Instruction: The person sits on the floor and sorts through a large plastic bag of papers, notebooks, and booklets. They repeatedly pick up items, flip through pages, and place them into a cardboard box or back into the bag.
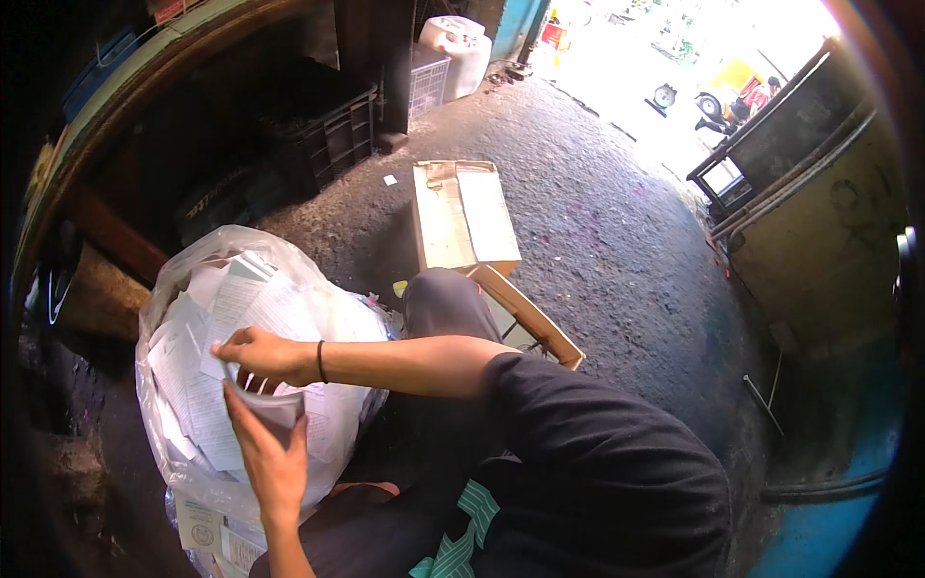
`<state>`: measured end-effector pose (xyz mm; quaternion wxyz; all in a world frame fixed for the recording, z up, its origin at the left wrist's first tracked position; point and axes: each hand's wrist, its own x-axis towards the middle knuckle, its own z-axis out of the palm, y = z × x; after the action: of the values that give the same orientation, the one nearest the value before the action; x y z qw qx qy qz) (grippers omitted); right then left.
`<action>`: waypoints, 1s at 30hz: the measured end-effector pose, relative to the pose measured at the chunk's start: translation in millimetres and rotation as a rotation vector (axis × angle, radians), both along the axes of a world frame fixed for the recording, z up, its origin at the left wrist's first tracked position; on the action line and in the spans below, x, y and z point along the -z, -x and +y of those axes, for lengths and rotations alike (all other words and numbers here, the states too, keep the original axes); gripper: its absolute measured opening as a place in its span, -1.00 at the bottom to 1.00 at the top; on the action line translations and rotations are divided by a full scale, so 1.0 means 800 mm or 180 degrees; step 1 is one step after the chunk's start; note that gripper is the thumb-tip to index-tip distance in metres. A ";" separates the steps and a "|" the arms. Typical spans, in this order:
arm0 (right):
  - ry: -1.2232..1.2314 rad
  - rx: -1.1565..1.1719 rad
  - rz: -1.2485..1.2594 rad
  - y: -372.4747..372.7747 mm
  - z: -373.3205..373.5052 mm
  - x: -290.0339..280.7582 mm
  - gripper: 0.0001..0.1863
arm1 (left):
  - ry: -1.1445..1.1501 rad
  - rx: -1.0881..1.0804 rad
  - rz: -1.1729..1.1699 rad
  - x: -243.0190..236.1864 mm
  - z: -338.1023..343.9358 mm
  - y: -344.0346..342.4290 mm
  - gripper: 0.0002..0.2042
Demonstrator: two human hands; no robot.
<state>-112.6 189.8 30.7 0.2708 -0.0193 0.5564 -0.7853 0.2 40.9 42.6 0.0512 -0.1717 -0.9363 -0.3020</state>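
My left hand [267, 448] is closed around a thin, bent booklet or sheaf of paper [279, 408], thumb on one side and fingers on the other. At its upper edge my right hand [268, 354], with a dark band on the wrist, has its fingers curled and pinched onto the same paper. Both hands are over a large clear plastic bag [323, 275] on the floor. Loose printed sheets [255, 306] fill the bag, lying at many angles. Part of the held paper is hidden by my fingers.
A closed cardboard box [467, 212] stands ahead, with an open carton [549, 332] beside my knee. More booklets [199, 525] lie by the bag's near side. Dark crates [337, 140] and a white jerrycan [464, 58] stand farther back. A thin metal stand [766, 400] is at right.
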 end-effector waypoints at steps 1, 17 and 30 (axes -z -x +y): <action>0.0014 -0.0187 0.0176 -0.005 0.007 -0.006 -0.27 | -0.0220 -0.0077 -0.0155 -0.002 -0.001 0.001 -0.09; -0.2498 0.0072 0.3581 -0.017 0.013 -0.006 -0.79 | -0.2172 -0.1386 0.0439 0.003 -0.134 0.087 -0.75; -0.2323 0.0078 0.4325 -0.035 -0.009 -0.006 -0.30 | -0.3653 -0.1004 -0.0469 -0.013 -0.124 0.076 -0.80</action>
<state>-84.5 182.5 35.2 -0.1497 -0.4005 0.8245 -0.3707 -60.3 -58.2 53.0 0.1150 0.0458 -0.6389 -0.7593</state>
